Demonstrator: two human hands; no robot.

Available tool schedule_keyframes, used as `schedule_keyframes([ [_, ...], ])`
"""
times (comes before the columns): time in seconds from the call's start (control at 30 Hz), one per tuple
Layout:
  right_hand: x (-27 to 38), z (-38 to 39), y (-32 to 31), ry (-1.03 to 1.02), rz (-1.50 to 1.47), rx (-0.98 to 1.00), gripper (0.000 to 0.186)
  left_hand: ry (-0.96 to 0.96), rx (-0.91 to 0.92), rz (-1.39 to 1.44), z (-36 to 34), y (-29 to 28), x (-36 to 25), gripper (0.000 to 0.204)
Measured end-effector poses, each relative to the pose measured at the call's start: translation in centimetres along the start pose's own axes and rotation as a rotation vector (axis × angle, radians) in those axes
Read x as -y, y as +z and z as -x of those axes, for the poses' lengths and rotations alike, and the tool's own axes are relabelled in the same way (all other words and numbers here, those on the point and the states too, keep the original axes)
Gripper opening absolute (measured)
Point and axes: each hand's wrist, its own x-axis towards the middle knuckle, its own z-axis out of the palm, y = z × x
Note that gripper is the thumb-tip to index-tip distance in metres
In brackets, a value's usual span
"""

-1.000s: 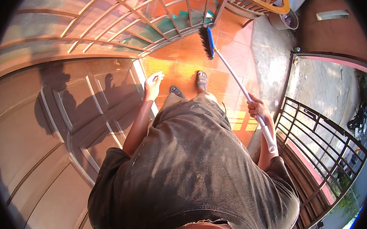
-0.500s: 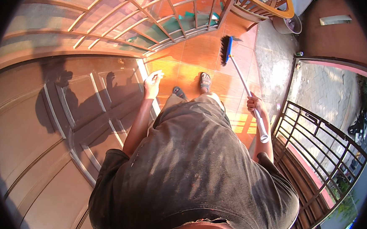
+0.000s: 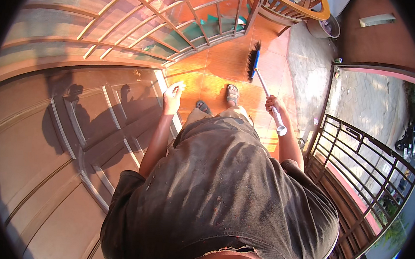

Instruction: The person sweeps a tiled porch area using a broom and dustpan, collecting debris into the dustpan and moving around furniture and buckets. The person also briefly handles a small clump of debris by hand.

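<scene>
My right hand is wrapped round the upper part of a white broom handle, whose capped end points toward me. The broom head, blue with dark bristles, rests on the orange tiled floor ahead and right of my sandalled feet. My left hand hangs beside the brown panelled door, fingers loosely extended and holding nothing. Shadows fall on that door.
A lattice screen spans the upper left. A wooden chair and a round container stand at the back. A concrete strip runs right of the tiles, beside a metal gate and paved ground.
My right hand has moved left and forward with the handle. The broom head has shifted to the right and slightly nearer than a second ago. My left hand is nearly still.
</scene>
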Motion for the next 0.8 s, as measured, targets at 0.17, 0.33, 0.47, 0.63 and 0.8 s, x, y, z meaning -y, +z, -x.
schedule_keyframes([
  [0.17, 0.7, 3.9, -1.8, -0.008, 0.018, 0.108, 0.025, -0.048, -0.079, 0.006, 0.8, -0.8, 1.3, 0.027],
  [0.33, 3.4, -1.1, 1.7, -0.019, -0.057, 0.289, 0.016, -0.050, -0.081, -0.003, 1.4, -1.0, 1.1, 0.027],
  [0.47, 4.3, -7.6, 2.8, -0.037, -0.076, 0.218, 0.013, -0.005, -0.061, -0.029, 1.1, -1.3, 0.6, 0.028],
  [0.63, -1.2, -4.2, -2.1, -0.192, -0.088, 0.435, 0.021, -0.024, -0.177, -0.011, 2.6, -2.4, -0.4, 0.028],
  [0.8, 0.5, 2.8, -0.1, 0.053, 0.445, 0.094, 0.018, -0.045, -0.193, 0.015, 4.1, -3.2, 1.9, 0.027],
])
